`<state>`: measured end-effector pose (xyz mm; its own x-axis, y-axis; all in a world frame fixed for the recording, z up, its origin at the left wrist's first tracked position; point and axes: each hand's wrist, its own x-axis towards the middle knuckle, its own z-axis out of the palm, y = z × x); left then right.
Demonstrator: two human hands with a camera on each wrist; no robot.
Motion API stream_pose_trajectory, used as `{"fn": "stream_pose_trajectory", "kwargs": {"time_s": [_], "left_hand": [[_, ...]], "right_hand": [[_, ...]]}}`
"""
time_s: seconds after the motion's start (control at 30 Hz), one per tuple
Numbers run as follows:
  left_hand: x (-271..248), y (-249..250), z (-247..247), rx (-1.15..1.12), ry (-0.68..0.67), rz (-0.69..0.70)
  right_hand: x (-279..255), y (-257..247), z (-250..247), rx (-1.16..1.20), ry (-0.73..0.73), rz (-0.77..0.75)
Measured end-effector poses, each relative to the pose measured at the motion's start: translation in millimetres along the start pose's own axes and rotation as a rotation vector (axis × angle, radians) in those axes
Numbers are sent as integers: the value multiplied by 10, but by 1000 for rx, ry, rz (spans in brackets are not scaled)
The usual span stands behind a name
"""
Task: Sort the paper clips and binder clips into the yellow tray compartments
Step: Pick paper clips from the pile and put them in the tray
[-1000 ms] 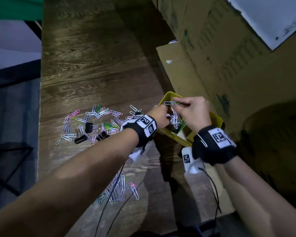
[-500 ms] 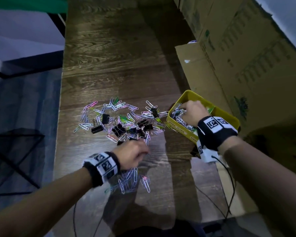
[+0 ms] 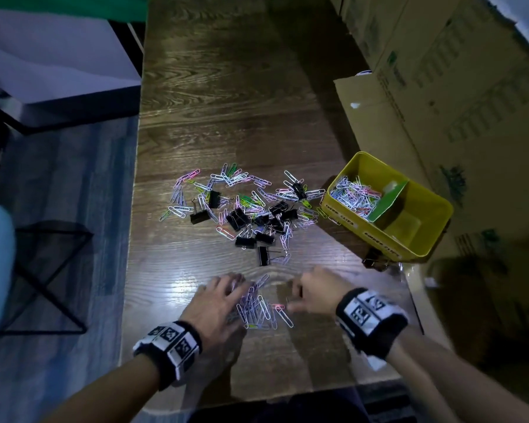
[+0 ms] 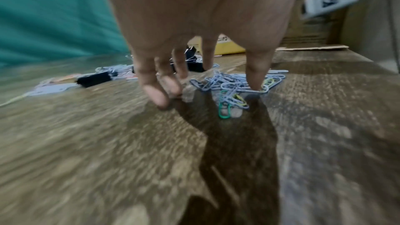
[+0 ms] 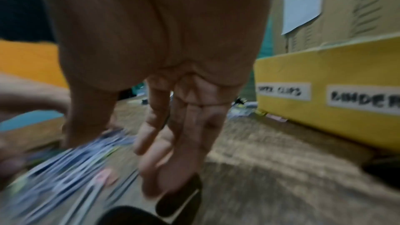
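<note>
Head view, dark wood-grain desk [image 3: 226, 87]. One yellow rectangular tray [image 3: 422, 239] at right of frame, split by one green divider [image 3: 390, 201] into two compartments. Left compartment holds a heap of coloured wire paper clips [image 3: 353, 195], too many to count. I can't make out any clips in the right compartment. Two white labels on the tray's front wall [image 5: 324, 119]: one blurred, ending in "CLIPS", the other starting "BINDER".

Loose stock on the desk: one big scatter of mixed paper clips [image 3: 235, 193] at frame centre, dozens, with about a dozen black binder clips [image 3: 237, 218] mixed in; exact count unclear where they overlap. One more black binder clip [image 3: 371, 263] sits just below the tray's near corner. A second, smaller pile of paper clips [image 3: 261, 309], mostly pale blue and white, with single pink, green and yellow ones, lies at lower centre between the hands.

Left hand [image 3: 219, 303]: palm down, fingers spread and nearly straight, fingertips [image 4: 257, 83] on the desk and on the small pile. Grips nothing.

Right hand [image 3: 313, 290]: just right of the pile, fingers loosely curled downward, thumb toward the clips. Wrist view is motion-blurred; can't tell whether it pinches a clip.

Both wrists carry black bands with black-and-white marker tags [image 3: 370, 312].
</note>
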<state>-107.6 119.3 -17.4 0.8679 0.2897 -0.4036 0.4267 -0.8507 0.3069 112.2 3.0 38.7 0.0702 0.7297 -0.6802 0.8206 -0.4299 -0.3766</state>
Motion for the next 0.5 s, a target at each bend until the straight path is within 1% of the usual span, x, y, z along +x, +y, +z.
{"fn": "stream_pose_trajectory", "kwargs": {"time_s": [0.03,0.07,0.1,0.13,0.23,0.3,0.4,0.5], "left_hand": [[-46,-1,8,-49,-43,-98],[-69,21,31,-106,-65,-171],[-68,64,64,-150,-67,-218],[-46,121,99,-173,-57,-241],[90,304,214,-187,-11,-249],[165,368,220,-222,8,-244],[197,342,193,-242,12,-225],[194,334,164,-211,32,-219]], "right_hand": [[13,-61,151,-19,-67,32],[20,-125,289,-7,-103,67],[40,-193,417,33,-100,103],[67,-267,518,78,-64,124],[187,-442,687,110,100,127],[249,-487,712,95,175,152],[312,-486,744,97,219,189],[351,-468,767,65,247,149]]}}
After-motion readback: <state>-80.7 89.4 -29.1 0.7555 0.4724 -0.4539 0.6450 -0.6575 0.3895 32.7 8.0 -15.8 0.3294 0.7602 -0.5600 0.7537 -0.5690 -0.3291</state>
